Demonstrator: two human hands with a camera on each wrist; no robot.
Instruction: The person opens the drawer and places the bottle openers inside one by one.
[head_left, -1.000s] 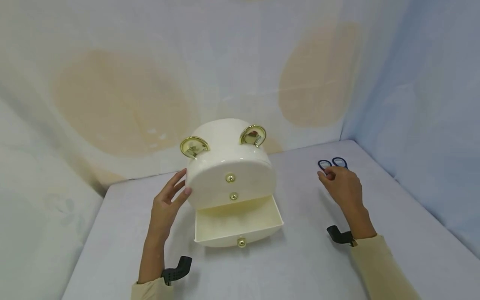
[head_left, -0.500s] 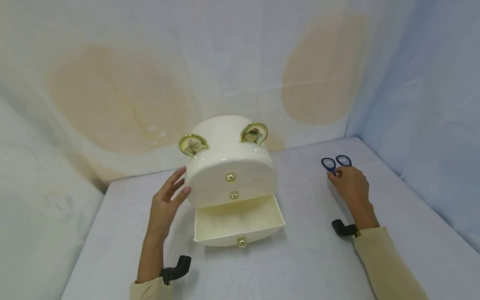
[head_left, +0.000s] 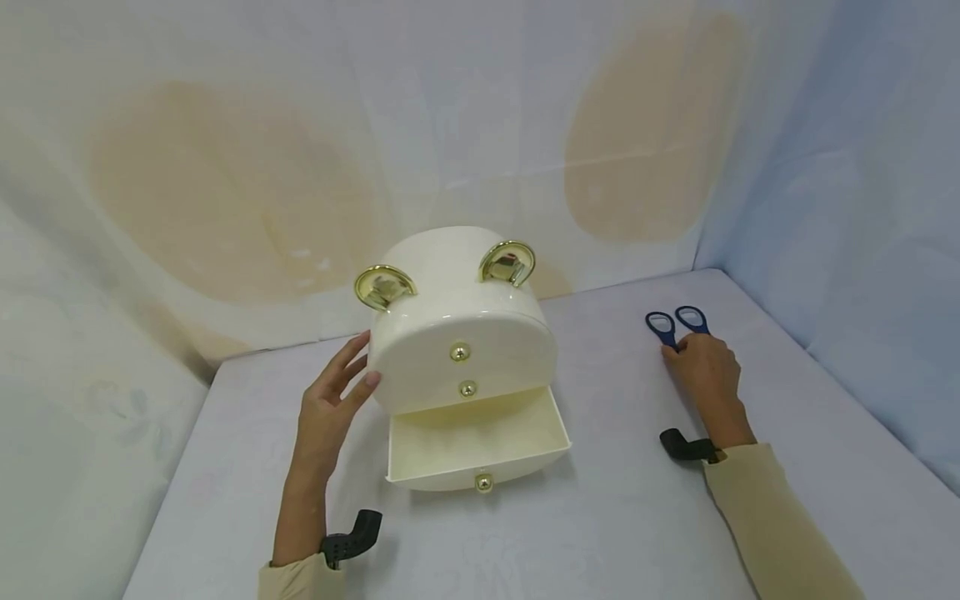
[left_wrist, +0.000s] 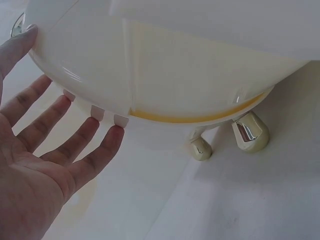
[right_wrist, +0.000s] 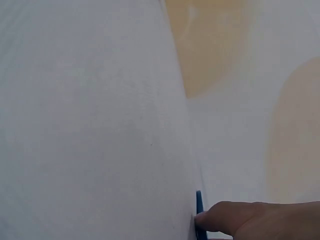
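— Two hands, both busy?
— Left hand (head_left: 330,408) is spread, fingertips (left_wrist: 116,131) pressed against the box (head_left: 461,329) at its left side. Right hand (head_left: 705,371) lies over the scissors (head_left: 675,325); whether it grips them I cannot tell.
— Room?
— Bottom drawer (head_left: 476,446) stands pulled out mid-counter (head_left: 600,517). Scissors sit near the right back corner, well apart from the box.

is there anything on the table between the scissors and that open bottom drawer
Nothing visible. The scissors lie at the table's right rear under the right hand; the open drawer sticks out of the cream box, which the left hand steadies. Only bare tablecloth lies between them.
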